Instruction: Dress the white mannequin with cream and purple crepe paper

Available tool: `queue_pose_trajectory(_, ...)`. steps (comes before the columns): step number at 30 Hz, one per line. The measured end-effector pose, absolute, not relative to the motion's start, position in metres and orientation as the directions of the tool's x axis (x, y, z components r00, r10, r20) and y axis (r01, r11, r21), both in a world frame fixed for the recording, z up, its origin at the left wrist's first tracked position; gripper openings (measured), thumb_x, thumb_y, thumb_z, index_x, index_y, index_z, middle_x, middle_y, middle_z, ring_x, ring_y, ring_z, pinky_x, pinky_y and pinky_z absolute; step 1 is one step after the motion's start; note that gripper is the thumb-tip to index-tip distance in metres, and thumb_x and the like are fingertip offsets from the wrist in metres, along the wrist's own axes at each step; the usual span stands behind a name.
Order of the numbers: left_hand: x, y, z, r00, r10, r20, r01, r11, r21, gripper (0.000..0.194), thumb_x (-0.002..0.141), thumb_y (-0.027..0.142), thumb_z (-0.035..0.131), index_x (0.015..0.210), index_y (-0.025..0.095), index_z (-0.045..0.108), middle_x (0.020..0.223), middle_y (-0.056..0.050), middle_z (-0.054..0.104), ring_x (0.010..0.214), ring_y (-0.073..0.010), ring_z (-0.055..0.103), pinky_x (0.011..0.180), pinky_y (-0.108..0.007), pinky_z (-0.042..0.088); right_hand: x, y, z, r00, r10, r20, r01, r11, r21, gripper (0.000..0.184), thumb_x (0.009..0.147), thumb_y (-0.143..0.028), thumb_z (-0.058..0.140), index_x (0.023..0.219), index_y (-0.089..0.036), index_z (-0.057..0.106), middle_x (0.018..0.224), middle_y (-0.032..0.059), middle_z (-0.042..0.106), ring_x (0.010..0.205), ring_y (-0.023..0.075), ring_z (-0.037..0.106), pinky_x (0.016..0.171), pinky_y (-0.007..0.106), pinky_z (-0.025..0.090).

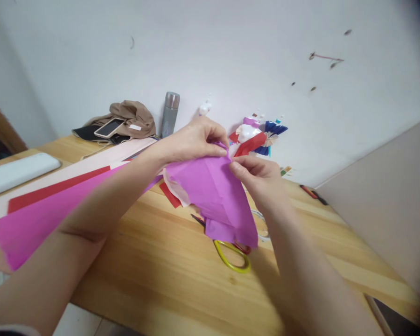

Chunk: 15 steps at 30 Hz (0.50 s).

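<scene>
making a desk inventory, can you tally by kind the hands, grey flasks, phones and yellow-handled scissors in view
Hands: 2, left hand and right hand, both pinching purple paper
Grey flask: 1
Phone: 1
Yellow-handled scissors: 1
Total: 5

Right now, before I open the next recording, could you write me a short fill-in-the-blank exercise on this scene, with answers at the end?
1. The left hand and the right hand both pinch the purple paper near its ____ edge.
2. Partly hidden behind that paper, the tool with the yellow handle loop is a pair of ____.
3. In the picture, the phone lies to the ____ of the upright flask.

Missing words: upper; scissors; left.
</scene>
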<state>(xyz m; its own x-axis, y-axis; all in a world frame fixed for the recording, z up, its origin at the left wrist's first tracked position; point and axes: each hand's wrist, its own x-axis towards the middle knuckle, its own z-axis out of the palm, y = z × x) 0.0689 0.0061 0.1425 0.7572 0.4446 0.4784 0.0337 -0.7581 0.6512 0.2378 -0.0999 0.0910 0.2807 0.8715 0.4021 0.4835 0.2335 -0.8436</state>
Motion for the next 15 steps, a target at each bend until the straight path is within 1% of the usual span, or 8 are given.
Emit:
queue_pose_trajectory(3, 0.071, 0.007, 0.141, 0.776, 0.446, 0.445, 0.032, -0.733, 0.679, 0.010, 0.077, 0.006, 0.071, 0.075, 0.015, 0.075, 0.070, 0.001, 0.069, 0.068, -0.0113, 0.061, 0.064, -0.024, 0.044, 0.237, -0.099, 0.085, 0.324, 0.856, 0.403, 0.458, 0.231, -0.859, 0.022, 0.072, -0.048, 0.077, 0.068, -0.027, 0.074, 0.067, 0.0016, 0.072, 0.062, 0.0171, 0.063, 0.055, 0.030, 0.045)
queue_pose_trajectory(6, 0.072, 0.012, 0.138, 0.789, 0.461, 0.407, 0.038, -0.698, 0.715, 0.007, 0.081, 0.012, 0.070, 0.076, 0.013, 0.074, 0.068, 0.000, 0.069, 0.064, -0.0109, 0.060, 0.059, -0.024, 0.042, 0.239, -0.100, 0.080, 0.358, 0.843, 0.402, 0.440, 0.227, -0.869, 0.020, 0.072, -0.044, 0.078, 0.065, -0.026, 0.073, 0.063, 0.0010, 0.071, 0.056, 0.0140, 0.059, 0.053, 0.029, 0.043)
queue_pose_trajectory(8, 0.071, 0.017, 0.134, 0.801, 0.447, 0.398, 0.036, -0.699, 0.714, 0.015, 0.086, 0.021, 0.069, 0.073, 0.015, 0.073, 0.064, 0.001, 0.066, 0.061, -0.0103, 0.059, 0.056, -0.024, 0.042, 0.242, -0.100, 0.077, 0.345, 0.851, 0.397, 0.451, 0.220, -0.865, 0.019, 0.073, -0.043, 0.078, 0.065, -0.027, 0.073, 0.064, 0.0005, 0.071, 0.057, 0.0140, 0.061, 0.053, 0.029, 0.043)
queue_pose_trajectory(11, 0.072, 0.027, 0.129, 0.820, 0.402, 0.408, 0.031, -0.743, 0.669, 0.032, 0.091, 0.039, 0.065, 0.068, 0.017, 0.070, 0.057, 0.003, 0.061, 0.064, -0.0099, 0.063, 0.054, -0.022, 0.044, 0.246, -0.098, 0.075, 0.301, 0.873, 0.384, 0.473, 0.213, -0.855, 0.019, 0.075, -0.043, 0.077, 0.065, -0.028, 0.073, 0.064, 0.0000, 0.072, 0.060, 0.0153, 0.065, 0.054, 0.030, 0.043)
queue_pose_trajectory(15, 0.074, 0.033, 0.124, 0.826, 0.368, 0.427, 0.042, -0.796, 0.604, 0.036, 0.092, 0.049, 0.062, 0.075, 0.019, 0.071, 0.066, 0.004, 0.066, 0.079, -0.0119, 0.069, 0.061, -0.022, 0.050, 0.246, -0.096, 0.072, 0.280, 0.884, 0.375, 0.478, 0.210, -0.853, 0.017, 0.078, -0.041, 0.075, 0.066, -0.029, 0.074, 0.064, -0.0002, 0.072, 0.060, 0.0150, 0.065, 0.055, 0.030, 0.042)
